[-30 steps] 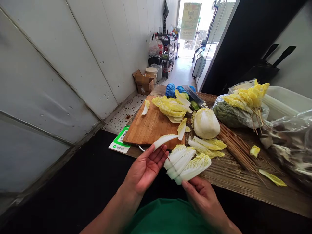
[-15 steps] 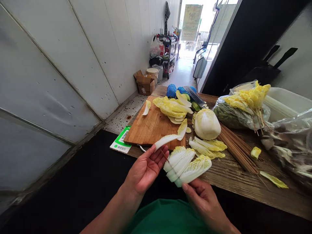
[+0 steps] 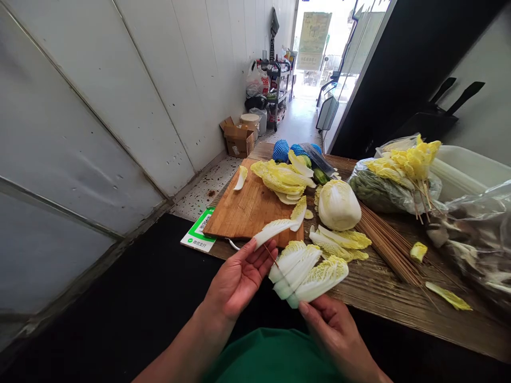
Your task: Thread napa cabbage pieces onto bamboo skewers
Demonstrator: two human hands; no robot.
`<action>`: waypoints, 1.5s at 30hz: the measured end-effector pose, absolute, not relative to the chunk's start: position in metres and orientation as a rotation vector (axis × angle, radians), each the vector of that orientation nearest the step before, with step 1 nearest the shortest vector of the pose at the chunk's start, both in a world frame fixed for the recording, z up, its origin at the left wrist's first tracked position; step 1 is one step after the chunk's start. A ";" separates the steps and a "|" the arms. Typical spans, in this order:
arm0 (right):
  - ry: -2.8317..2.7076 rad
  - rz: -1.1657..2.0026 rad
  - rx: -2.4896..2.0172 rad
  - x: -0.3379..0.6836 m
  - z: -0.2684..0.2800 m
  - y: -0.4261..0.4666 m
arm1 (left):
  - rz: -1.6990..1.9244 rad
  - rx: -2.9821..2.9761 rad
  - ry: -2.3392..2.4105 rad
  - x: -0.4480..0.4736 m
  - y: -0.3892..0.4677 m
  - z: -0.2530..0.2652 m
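My left hand (image 3: 243, 279), palm up, pinches a napa cabbage leaf strip (image 3: 276, 229) between thumb and fingers. A thin wooden skewer (image 3: 270, 254) runs from that strip into several cabbage leaves (image 3: 307, 271) threaded side by side. At their lower end, my right hand (image 3: 329, 319) grips the skewered leaves with thumb and fingers; the skewer's end there is hidden. Just beyond, loose cabbage leaves (image 3: 339, 242) lie on the wooden table (image 3: 371, 287). A cutting board (image 3: 249, 207) carries a pile of leaves (image 3: 279, 178), and a cabbage head (image 3: 339, 205) sits beside it.
Loose skewers (image 3: 389, 242) lie right of the cabbage head. Behind them are bagged green vegetables (image 3: 369, 191) with finished cabbage skewers (image 3: 411, 162) on top, and a bag of mushrooms (image 3: 475, 239). A knife (image 3: 317, 157) rests at the back near blue-netted produce (image 3: 281, 150).
Almost nothing differs. My right hand and the skewered leaves have shifted very slightly right and down; my left hand still holds the same leaf strip.
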State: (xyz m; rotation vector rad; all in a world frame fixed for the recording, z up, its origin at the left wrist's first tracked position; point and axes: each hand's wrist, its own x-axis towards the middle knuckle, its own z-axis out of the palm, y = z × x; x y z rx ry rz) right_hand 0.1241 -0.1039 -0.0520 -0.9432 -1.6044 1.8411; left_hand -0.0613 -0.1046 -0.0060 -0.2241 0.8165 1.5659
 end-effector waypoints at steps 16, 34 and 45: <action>-1.676 1.814 -0.937 0.127 -0.049 -0.104 | 1.465 -0.035 0.897 -0.065 -0.107 -0.003; -1.520 2.203 -0.956 0.167 -0.063 -0.080 | 1.118 0.294 1.035 -0.073 -0.116 -0.021; -1.716 2.296 -0.923 0.216 -0.030 -0.093 | 0.902 0.307 1.067 -0.041 -0.146 -0.009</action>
